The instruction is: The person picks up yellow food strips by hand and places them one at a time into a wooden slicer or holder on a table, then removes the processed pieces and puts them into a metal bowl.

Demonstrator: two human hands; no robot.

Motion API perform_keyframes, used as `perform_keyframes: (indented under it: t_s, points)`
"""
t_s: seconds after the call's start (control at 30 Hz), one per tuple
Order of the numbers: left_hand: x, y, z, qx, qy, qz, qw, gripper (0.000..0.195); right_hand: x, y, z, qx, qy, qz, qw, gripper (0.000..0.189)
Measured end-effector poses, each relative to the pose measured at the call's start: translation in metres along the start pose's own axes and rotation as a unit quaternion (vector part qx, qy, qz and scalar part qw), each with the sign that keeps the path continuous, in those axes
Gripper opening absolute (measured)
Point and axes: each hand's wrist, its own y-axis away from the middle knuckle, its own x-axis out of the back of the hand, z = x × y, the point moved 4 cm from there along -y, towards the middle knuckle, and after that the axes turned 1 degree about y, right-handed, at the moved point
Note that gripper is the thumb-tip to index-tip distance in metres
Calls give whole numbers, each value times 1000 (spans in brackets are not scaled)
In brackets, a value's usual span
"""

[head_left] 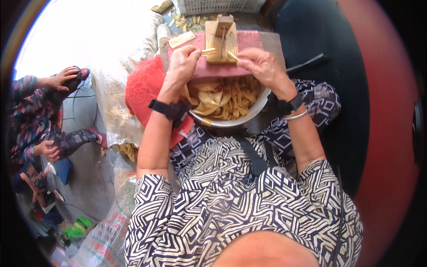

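Note:
My left hand (182, 63) pinches a short yellowish strip (208, 50) of what looks like dried plant material. My right hand (265, 66) holds another pale strip (233, 56) between thumb and fingers. Between the hands stands a wooden block fixture (212, 40) with an upright wooden piece and a thin rod or blade; its exact kind cannot be told. It rests on a pink cloth (196, 68) over a board. A wider pale piece (181, 39) lies on the cloth at the left. Below the board, a metal basin (230, 123) holds many yellowish strips and a larger folded piece.
A red cloth (143, 86) lies beside the basin at the left. A white plastic crate (220, 6) stands beyond the board, with scraps on the floor. Another person's hand (63, 78) rests on a knee at the far left. Plastic sacks (106, 230) lie at lower left.

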Motion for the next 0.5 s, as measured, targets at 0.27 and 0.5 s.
perform_keyframes:
  t_s: [0.27,0.5]
  points:
    - [-43,60,65,70,268,-129,952,23,-18,11,-65,134,224,24,965,26]
    - [8,69,65,91,191,-243,947,25,32,14,-123,34,121,-1,992,19]
